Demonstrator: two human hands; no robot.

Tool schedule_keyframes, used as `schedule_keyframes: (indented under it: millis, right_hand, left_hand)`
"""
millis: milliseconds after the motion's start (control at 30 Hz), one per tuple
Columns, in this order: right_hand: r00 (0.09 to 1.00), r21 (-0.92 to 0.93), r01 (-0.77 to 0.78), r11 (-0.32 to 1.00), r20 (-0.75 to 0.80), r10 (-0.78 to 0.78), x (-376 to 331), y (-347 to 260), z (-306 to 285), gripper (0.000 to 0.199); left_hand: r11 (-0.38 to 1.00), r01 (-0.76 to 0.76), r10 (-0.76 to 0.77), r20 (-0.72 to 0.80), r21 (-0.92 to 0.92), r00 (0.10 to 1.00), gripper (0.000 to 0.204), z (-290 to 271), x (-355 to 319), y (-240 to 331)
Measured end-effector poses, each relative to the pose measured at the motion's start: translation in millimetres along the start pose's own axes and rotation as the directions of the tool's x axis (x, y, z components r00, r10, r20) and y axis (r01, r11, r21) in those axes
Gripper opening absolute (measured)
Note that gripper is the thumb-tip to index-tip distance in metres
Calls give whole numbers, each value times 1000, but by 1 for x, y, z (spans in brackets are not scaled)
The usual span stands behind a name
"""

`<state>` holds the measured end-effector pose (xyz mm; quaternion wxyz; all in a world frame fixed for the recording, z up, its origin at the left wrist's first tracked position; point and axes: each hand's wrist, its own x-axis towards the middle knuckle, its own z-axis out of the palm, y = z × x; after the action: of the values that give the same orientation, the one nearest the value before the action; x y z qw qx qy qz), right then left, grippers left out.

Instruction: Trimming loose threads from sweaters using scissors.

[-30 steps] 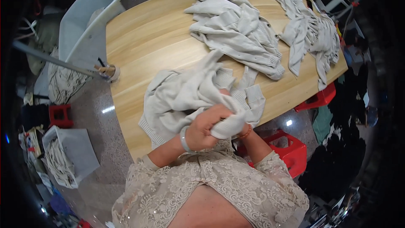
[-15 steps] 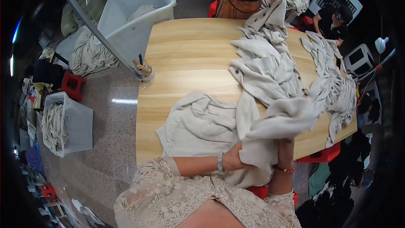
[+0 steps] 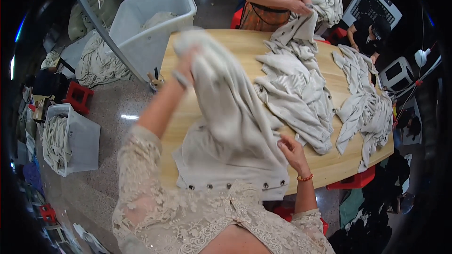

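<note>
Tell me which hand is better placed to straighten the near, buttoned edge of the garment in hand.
Probably the right hand: it looks open, at the garment's right side, closer to the buttoned edge. The left hand is farther off, gripping cloth.

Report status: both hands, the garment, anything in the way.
Left hand holding part of pale knit garment up; rest on table. Right hand open by its right edge, contact unclear. Dark buttons along near side. Second pale garment close by, rightward.
</note>
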<state>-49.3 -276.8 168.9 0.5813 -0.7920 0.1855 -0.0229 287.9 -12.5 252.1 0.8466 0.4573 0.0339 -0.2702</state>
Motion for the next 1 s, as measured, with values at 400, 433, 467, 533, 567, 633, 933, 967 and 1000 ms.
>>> schedule_keyframes:
  millis: [400,433,467,533,567,633,933,967,1000]
  right_hand:
    - [979,82,-203,976,22,202,-21,99,17,50]
    - [981,-18,-193,981,20,193,-26,109,19,51]
    - [986,-115,-161,980,31,165,-24,112,21,51]
    - [995,-330,-97,939,-15,97,-27,114,23,51]
    - [992,-387,-122,914,-12,128,-29,106,25,52]
    - [985,-447,-154,881,0,173,-27,101,25,54]
    - [981,-749,191,635,128,-144,-42,103,37,59]
    - [981,-749,194,633,132,-143,-41,105,36,59]
    - [978,-741,201,641,116,-173,-41,106,35,55]
  left_hand:
    - [821,-249,221,117,513,968,53,-99,-40,-86]
    - [775,-180,140,112,606,984,50,-123,-60,-127]
    - [710,-196,154,122,676,980,49,-155,-80,-169]
    - [511,-94,90,55,854,994,45,-160,-135,-198]
    - [460,-73,100,31,885,995,46,-163,-158,-207]
    - [300,76,-10,-76,951,997,48,-168,-189,-212]
    - [-315,-78,321,183,946,929,65,-206,-236,-237]
    - [-270,-19,354,117,963,928,69,-210,-234,-236]
    - [-268,-14,354,112,963,928,69,-213,-232,-234]
